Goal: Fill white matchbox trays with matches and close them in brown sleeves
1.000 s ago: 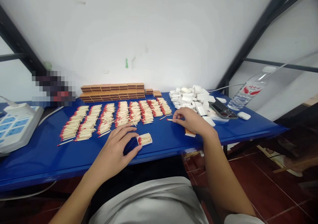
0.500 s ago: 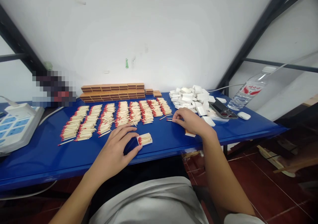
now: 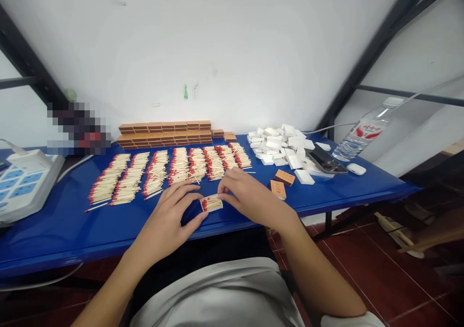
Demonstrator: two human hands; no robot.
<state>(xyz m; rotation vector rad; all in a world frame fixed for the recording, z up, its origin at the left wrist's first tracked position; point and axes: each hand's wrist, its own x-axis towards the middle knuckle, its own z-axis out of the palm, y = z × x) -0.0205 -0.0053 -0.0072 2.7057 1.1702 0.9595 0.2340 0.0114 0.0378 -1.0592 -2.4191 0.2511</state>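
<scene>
A small white matchbox tray [image 3: 216, 208] filled with red-tipped matches lies on the blue table in front of me. My left hand [image 3: 173, 211] grips the tray's left end between thumb and fingers. Over the tray's right end, my right hand [image 3: 243, 191] is pinched on a match, which its fingers mostly hide. Beyond my hands stand several bundles of loose matches [image 3: 179, 166] in a row. Two orange matchbox sleeves [image 3: 278, 189] lie to the right of my right hand.
Stacked matchboxes [image 3: 165, 137] line the wall. A heap of white trays [image 3: 273, 145] sits at the right, beside a phone [image 3: 326, 160], a white case [image 3: 356, 169] and a tilted water bottle [image 3: 364, 131]. A power strip [image 3: 21, 189] is at the left edge of the blue table [image 3: 65, 240].
My right hand has moved left from the loose matches near the white heap to the tray, uncovering the orange sleeves. My left hand stays at the tray.
</scene>
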